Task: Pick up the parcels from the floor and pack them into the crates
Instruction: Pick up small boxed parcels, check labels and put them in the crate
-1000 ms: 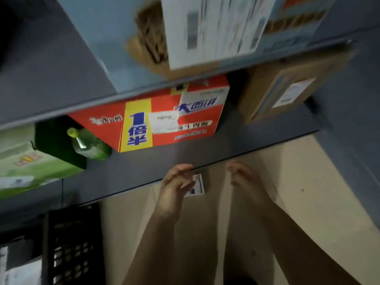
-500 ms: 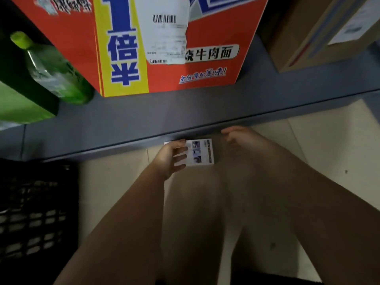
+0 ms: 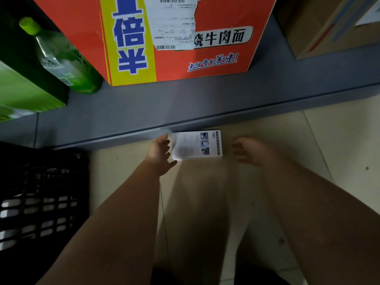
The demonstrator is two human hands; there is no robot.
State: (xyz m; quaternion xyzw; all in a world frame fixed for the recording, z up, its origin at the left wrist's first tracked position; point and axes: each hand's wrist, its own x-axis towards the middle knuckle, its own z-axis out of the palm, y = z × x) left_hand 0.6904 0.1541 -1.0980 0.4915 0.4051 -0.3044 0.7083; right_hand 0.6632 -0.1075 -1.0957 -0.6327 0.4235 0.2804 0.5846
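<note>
- Left hand: fingers spread and fairly straight at the left short edge of the small white parcel, thumb reaching toward its near-left corner. Nothing is pinched, and the blur hides whether skin meets card.
- Right hand: loosely curled, holding nothing, just beside the parcel's right edge and clear of it. From where one stands, the two hands bracket the parcel, probably because so flat a thing gives little to grip from above.
- Parcel: lies flat on the tiled floor, printed face up, its far long edge just beside the lip of the grey shelf. That lip blocks the far side, so the short ends are the open approach.
- Black crate: stands on the floor to the person's left, near the left forearm, presumably the parcel's destination. Its contents cannot be made out.
- Shelf load: a red carton with a shipping label, a green bottle leaning beside it, a green box and a brown carton.
- Stage, as judged: reach complete, lift not yet begun.
</note>
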